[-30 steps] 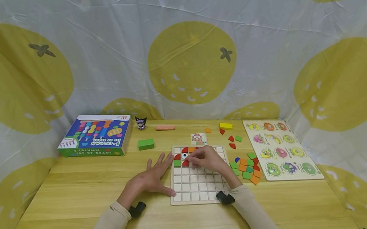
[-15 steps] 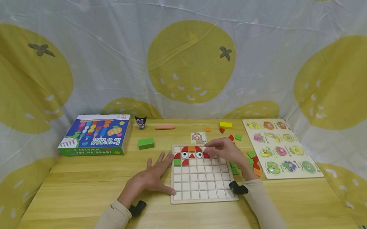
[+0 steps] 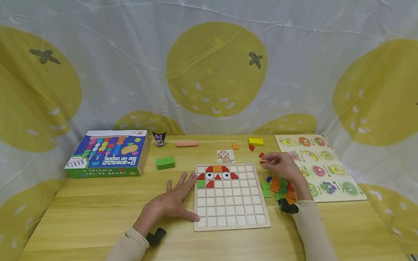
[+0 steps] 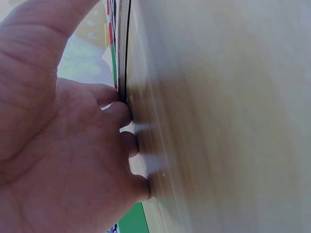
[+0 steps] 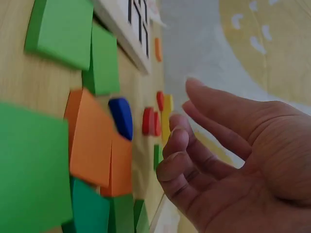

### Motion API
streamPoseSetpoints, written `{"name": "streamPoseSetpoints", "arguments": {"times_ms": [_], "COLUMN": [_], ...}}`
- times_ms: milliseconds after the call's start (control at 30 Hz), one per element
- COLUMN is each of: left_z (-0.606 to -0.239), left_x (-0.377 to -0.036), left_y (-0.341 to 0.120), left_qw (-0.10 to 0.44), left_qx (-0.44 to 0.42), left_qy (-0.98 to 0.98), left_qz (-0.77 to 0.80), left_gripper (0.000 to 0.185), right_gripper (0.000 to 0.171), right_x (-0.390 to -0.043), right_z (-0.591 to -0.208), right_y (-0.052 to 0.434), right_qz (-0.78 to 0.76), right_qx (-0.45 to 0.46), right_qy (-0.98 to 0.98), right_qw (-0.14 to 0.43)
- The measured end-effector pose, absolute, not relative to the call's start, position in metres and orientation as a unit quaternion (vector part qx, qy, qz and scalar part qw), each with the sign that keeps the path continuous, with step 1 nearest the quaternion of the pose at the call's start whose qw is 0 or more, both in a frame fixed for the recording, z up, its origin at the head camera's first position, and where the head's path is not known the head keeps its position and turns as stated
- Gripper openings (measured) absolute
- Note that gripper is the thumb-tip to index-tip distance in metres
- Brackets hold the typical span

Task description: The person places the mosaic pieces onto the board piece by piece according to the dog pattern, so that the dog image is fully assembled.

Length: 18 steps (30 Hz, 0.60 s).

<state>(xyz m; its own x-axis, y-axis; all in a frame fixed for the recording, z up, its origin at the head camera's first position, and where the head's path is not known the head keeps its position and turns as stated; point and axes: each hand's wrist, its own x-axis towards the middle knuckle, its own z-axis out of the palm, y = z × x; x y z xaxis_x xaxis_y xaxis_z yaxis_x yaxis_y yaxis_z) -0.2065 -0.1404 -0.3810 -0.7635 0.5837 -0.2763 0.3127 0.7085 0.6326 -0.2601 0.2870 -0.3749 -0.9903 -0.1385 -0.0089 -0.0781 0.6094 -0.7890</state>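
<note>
A wooden grid board [image 3: 233, 202] lies on the table, its upper left cells holding red, orange and green tiles and two eye tiles [image 3: 226, 175]. My left hand [image 3: 172, 201] rests at the board's left edge with fingers spread; in the left wrist view its fingertips touch the table and board side. To the right of the board, my right hand [image 3: 285, 169] hovers by the red quarter-round tiles [image 3: 261, 155], fingers loosely bent. The right wrist view shows nothing between its thumb and fingers, with red tiles [image 5: 148, 121] beyond them.
Loose green, orange and red tiles [image 3: 275, 186] lie below the right hand. A pattern card [image 3: 226, 156] sits behind the board. Around stand a fruit puzzle [image 3: 336, 199], a bead box [image 3: 107, 155], a green block [image 3: 165, 163], a yellow block [image 3: 255, 141] and a figurine [image 3: 159, 139].
My right hand has left the eye tile on the board and moved right, across to the loose red tiles. The left hand has stayed at the board's left edge.
</note>
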Motion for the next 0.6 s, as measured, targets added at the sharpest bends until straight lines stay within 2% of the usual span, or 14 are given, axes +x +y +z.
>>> {"name": "streamPoseSetpoints", "arguments": {"times_ms": [233,467,600], "left_z": [-0.38,-0.379,-0.378], "left_x": [-0.206,-0.205,-0.205], "left_y": [-0.141,-0.142,-0.141], "left_qw": [0.237,0.235,0.236], "left_qx": [0.251,0.248,0.25], "left_qy": [0.893,0.893,0.891], "left_qz": [0.29,0.293,0.297], "left_gripper": [0.132,0.132,0.132], "right_gripper": [0.036,0.039,0.034], "right_x": [-0.262,-0.268,-0.268], "right_z": [-0.381,-0.387,-0.389], "right_y": [0.31,0.305,0.297], "right_qz": [-0.4,-0.376,-0.36], "right_qx": [-0.086,-0.129,-0.11], "right_qy": [0.913,0.917,0.926], "right_qw": [0.011,0.038,0.044]}}
